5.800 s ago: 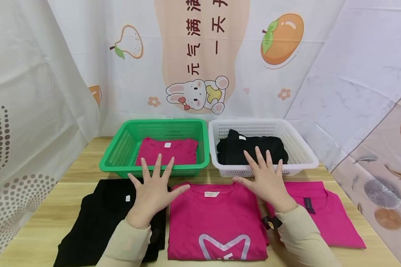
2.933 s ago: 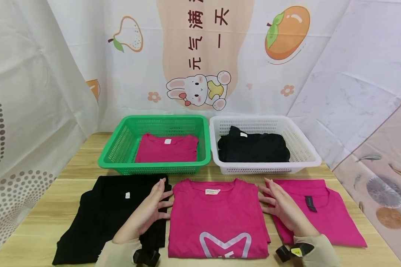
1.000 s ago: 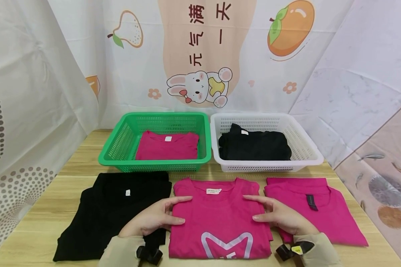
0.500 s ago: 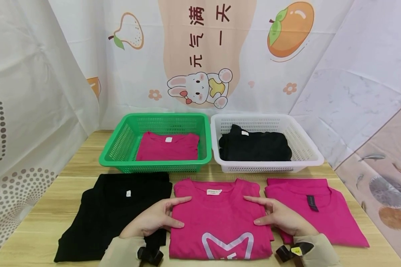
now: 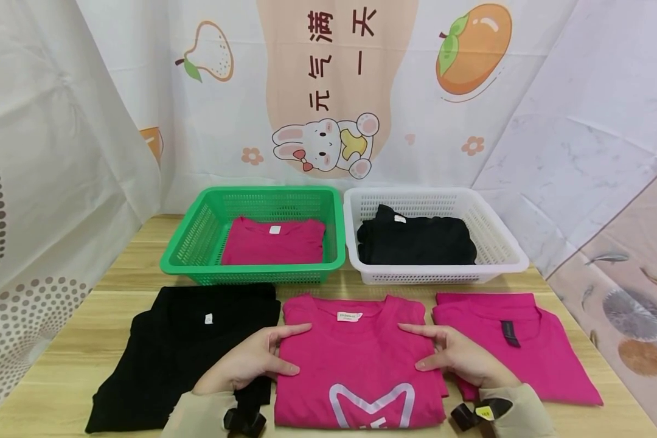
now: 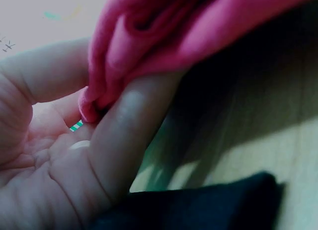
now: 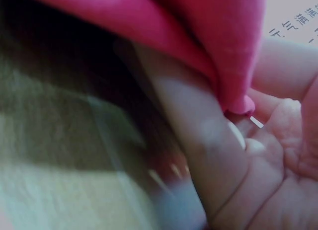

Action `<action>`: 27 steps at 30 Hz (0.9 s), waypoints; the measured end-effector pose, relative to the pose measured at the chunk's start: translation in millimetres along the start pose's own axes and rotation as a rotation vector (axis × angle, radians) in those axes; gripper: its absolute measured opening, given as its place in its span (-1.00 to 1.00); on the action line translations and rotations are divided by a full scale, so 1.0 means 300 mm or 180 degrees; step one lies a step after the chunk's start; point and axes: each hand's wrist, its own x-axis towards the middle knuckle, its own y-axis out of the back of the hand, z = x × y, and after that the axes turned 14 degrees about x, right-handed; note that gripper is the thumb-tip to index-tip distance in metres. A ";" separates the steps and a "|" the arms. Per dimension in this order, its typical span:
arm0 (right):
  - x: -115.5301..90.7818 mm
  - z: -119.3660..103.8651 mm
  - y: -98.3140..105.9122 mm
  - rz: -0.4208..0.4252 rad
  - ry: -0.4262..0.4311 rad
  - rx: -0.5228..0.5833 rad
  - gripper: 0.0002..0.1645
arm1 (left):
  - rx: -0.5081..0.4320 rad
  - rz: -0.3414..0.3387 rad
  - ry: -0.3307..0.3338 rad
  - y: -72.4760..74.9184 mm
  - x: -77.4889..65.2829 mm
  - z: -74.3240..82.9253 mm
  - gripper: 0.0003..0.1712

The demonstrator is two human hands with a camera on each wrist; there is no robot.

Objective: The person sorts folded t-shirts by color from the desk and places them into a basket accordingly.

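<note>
A folded pink T-shirt (image 5: pixel 356 359) with a pale star outline and a white neck label lies in the front middle. My left hand (image 5: pixel 249 359) grips its left edge, thumb and one finger on top. On the opposite edge, my right hand (image 5: pixel 462 358) holds the shirt the same way. In the left wrist view, folded pink cloth (image 6: pixel 144 46) is pinched, with a finger beneath it. The right wrist view likewise has bunched pink cloth (image 7: pixel 223 46) between the fingers, over the wooden table. The fingers under the shirt are hidden from the head view.
A folded black garment (image 5: pixel 180 359) lies left, another pink shirt (image 5: pixel 525 353) with a dark label right. Behind stand a green basket (image 5: pixel 252 268) holding a pink shirt (image 5: pixel 274 243) and a white basket (image 5: pixel 443 271) holding black clothing (image 5: pixel 421 241). A printed curtain (image 5: pixel 213 140) hangs behind.
Earlier both hands were spread above the table, then came down beside the middle pink shirt and took hold of its side edges. Over the last second they have barely moved.
</note>
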 end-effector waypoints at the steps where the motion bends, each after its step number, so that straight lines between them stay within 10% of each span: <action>1: -0.001 -0.002 -0.001 -0.0015 -0.0001 -0.0002 -0.20 | 0.0020 0.0014 0.0003 -0.001 -0.002 0.005 -0.07; 27: -0.070 -0.174 -0.165 0.0205 0.0263 -0.0598 -0.23 | 0.0734 0.0111 -0.0230 0.018 -0.166 0.219 -0.15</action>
